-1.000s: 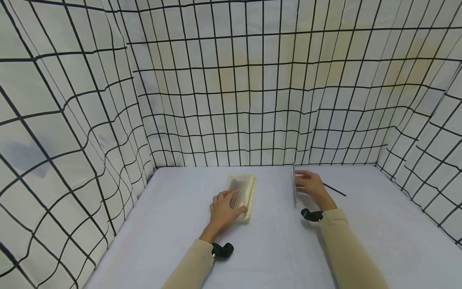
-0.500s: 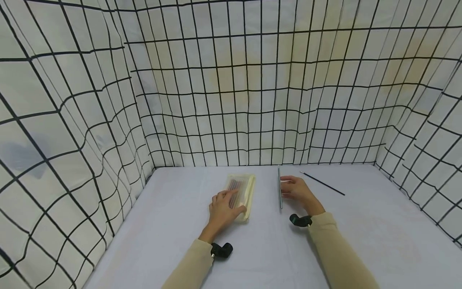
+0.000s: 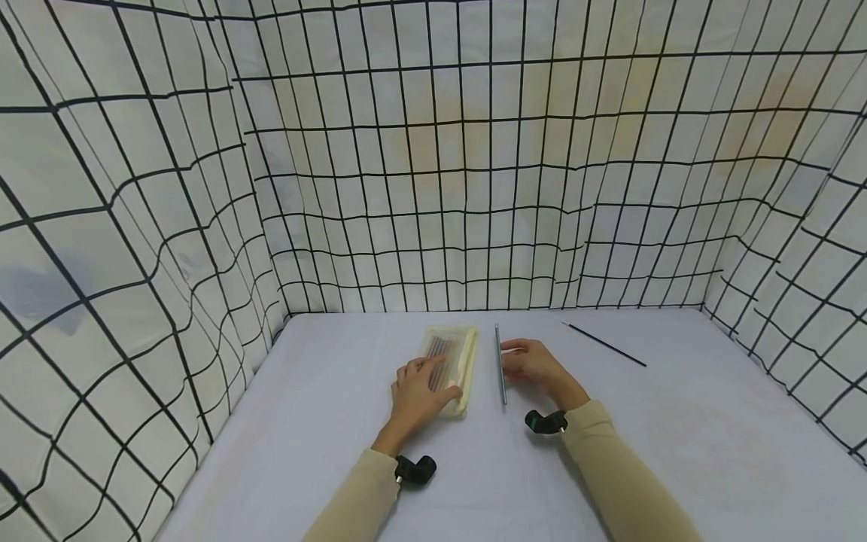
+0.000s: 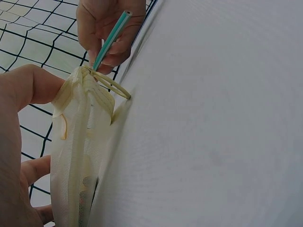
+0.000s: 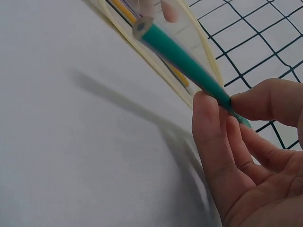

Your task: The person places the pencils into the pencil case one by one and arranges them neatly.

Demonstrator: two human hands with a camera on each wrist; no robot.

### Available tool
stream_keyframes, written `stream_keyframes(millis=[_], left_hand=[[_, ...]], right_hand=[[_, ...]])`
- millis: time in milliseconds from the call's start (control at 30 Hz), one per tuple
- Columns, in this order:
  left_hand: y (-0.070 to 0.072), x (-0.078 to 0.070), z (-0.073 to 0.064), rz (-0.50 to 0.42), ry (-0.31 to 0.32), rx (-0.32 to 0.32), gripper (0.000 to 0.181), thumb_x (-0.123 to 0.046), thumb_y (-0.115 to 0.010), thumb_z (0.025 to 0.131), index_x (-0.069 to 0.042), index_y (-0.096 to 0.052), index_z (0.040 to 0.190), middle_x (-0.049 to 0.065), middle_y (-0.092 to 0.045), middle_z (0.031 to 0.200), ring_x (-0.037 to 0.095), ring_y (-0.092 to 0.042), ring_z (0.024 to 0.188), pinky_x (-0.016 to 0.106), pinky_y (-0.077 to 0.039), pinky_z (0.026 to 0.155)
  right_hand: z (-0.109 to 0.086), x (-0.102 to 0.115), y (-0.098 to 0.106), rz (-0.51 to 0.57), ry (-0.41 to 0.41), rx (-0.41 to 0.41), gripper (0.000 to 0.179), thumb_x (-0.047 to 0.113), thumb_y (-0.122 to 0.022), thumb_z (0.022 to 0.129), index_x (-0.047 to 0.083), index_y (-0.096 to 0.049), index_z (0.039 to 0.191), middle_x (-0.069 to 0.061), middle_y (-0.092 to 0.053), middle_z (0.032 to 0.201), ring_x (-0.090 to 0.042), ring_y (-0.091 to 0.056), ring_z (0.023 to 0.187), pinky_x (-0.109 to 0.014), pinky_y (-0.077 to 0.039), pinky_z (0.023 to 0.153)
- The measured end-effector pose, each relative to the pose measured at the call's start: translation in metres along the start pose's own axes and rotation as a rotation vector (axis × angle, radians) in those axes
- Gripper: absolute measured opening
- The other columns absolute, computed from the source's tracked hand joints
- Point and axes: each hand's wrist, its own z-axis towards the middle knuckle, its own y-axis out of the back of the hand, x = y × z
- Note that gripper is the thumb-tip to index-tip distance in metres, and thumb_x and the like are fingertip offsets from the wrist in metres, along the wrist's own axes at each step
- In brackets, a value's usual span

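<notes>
A pale yellow mesh zip pouch (image 3: 466,365) lies on the white table, with several long thin things showing through its top. My left hand (image 3: 415,395) rests on it from above, thumb near the right edge and fingers spread over the mesh. In the left wrist view, a cord loop (image 4: 116,87) hangs at the pouch's zipped end. Just right of the pouch, my right hand (image 3: 535,366) pinches a teal pencil (image 5: 184,61) between thumb and fingers. The pencil is held above the table, apart from the pouch in the head view, its flat unsharpened end showing in the right wrist view.
A thin dark stick with a lighter far tip (image 3: 605,344) lies slantwise on the table (image 3: 677,429), right of my right hand. Black grid netting (image 3: 420,188) over white sheeting stands at the back and both sides. Each wrist carries a small black camera (image 3: 416,470).
My right hand has carried the teal pencil leftward, close to the pouch, uncovering the dark stick behind it. My left hand and the pouch have stayed in place.
</notes>
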Motion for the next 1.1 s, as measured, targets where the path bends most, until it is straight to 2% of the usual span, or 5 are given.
stream_keyframes(millis=[333,567,767,1100], left_hand=[[0.000,-0.001,0.001,0.002,-0.003,-0.007,0.076,-0.047,-0.071,0.075,-0.026,-0.056,0.146,0.015,-0.047,0.150,0.037,-0.039,0.135,0.062,-0.030,0.108],[-0.001,0.000,0.001,0.009,-0.001,-0.007,0.076,-0.048,-0.071,0.074,-0.026,-0.056,0.146,0.015,-0.048,0.149,0.036,-0.039,0.133,0.061,-0.031,0.107],[0.000,0.001,0.000,0.011,0.003,-0.015,0.077,-0.048,-0.070,0.073,-0.026,-0.057,0.146,0.014,-0.048,0.148,0.035,-0.039,0.132,0.060,-0.031,0.107],[-0.001,0.002,0.001,0.004,0.005,-0.011,0.077,-0.049,-0.071,0.074,-0.028,-0.055,0.146,0.013,-0.047,0.149,0.034,-0.039,0.133,0.060,-0.031,0.107]], right_hand=[[-0.002,0.003,-0.013,0.011,-0.022,0.041,0.042,0.005,-0.063,0.096,-0.003,-0.056,0.137,-0.015,-0.068,0.111,-0.019,-0.067,0.091,-0.032,-0.061,0.076],[-0.005,0.004,-0.020,0.006,-0.021,0.075,0.043,0.004,-0.063,0.095,-0.004,-0.056,0.137,-0.018,-0.070,0.113,-0.019,-0.068,0.089,-0.031,-0.061,0.074],[-0.005,0.007,-0.028,0.010,-0.028,0.081,0.045,0.003,-0.064,0.094,-0.003,-0.056,0.138,-0.017,-0.069,0.115,-0.019,-0.068,0.088,-0.030,-0.060,0.073],[-0.004,0.005,-0.040,0.058,-0.002,0.088,0.043,0.005,-0.063,0.095,-0.002,-0.056,0.137,-0.014,-0.068,0.108,-0.018,-0.068,0.086,-0.031,-0.060,0.073]])
